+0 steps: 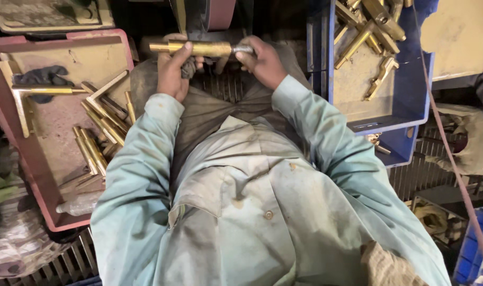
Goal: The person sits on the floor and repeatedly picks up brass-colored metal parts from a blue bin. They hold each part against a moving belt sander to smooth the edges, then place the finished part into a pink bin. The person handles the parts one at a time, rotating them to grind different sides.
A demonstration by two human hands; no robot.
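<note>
Brass tube (199,48) in the closed grip of left hand (172,71) and right hand (262,61), between red tray (66,39) and blue crate (411,79).

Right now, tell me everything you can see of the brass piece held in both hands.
The brass piece is a golden, rod-shaped metal part lying roughly level across the top of the view. Its left end is a narrower stub, its middle a thicker cylinder, and its right end looks silvery. The left hand grips it from below with a dark rag, thumb over the top; the right hand closes around the silvery end. It sits just under a belt-like machine part.
</note>
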